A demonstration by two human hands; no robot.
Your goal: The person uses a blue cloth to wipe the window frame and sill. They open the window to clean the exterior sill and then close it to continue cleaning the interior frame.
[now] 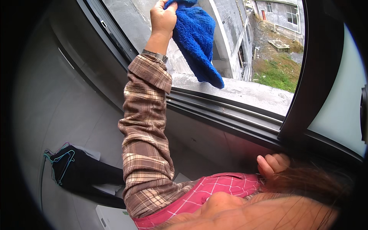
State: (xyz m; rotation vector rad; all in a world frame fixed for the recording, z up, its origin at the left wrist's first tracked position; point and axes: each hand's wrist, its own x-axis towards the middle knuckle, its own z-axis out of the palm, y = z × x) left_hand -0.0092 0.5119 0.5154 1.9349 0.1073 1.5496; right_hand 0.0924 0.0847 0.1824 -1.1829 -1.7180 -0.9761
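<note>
High at the window opening, my left hand (pixel 163 19) pinches a fluffy blue microfibre cloth (pixel 195 43) by its upper part. The cloth hangs down in folds, and its top end runs out of the frame. I cannot tell whether glass stands behind it. A brown plaid sleeve and a metal-band wristwatch (pixel 155 55) are on the raised left arm. My right hand (pixel 273 164) is held low near the dark wall under the sill, its fingers curled. Hair and my pink checked apron (pixel 218 184) partly cover it, and nothing shows in its grasp.
A dark window frame (pixel 319 72) with a sliding track (pixel 224 109) borders the opening. Outside are a concrete ledge (pixel 258 95), grey buildings (pixel 233 34) and grass. Dark trousers (pixel 89 169) hang on hangers (pixel 61 161) at left, above a white box-like object (pixel 115 217).
</note>
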